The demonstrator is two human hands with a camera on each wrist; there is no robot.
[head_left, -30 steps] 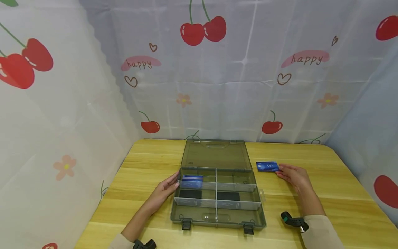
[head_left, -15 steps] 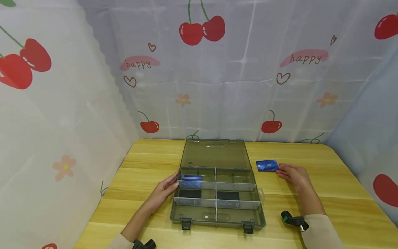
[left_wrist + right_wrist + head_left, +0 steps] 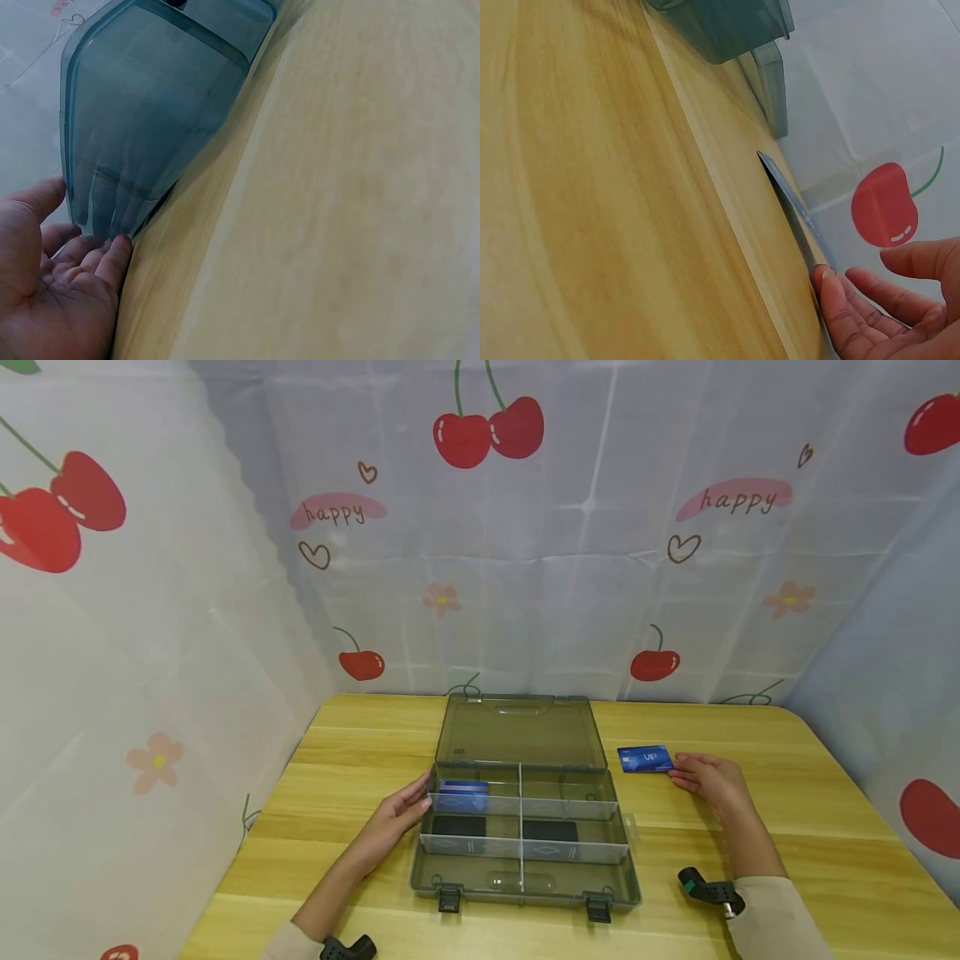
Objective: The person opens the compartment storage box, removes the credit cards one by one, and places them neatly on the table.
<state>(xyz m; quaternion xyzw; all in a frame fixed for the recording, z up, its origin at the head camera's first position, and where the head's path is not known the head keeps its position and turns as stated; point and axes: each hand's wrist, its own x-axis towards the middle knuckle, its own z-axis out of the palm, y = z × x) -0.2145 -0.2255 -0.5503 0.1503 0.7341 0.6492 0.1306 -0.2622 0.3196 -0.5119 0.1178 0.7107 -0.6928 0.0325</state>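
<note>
In the head view a greenish-grey clear plastic organizer box (image 3: 517,889) lies with its lid (image 3: 521,731) swung back. My left hand (image 3: 396,817) rests against its left side; the left wrist view shows thumb and fingertips touching the outer wall (image 3: 150,112). To the right of the box, my right hand (image 3: 708,781) pinches the right end of a blue card (image 3: 643,760) marked VIP. The right wrist view has this card (image 3: 795,202) edge-on, tilted above the tabletop, its near end at my fingers. Another blue card (image 3: 463,796) is in the back left compartment.
Dark cards lie in the middle row, one left (image 3: 459,827) and one right (image 3: 551,832). Two black latches (image 3: 449,899) hang at the box's front. The wooden table (image 3: 360,727) meets a cherry-printed curtain (image 3: 525,585) behind and at the sides.
The far edge of the VIP card has risen slightly and its angle has shifted a little, with my right hand at its end. My left hand and the box stay put.
</note>
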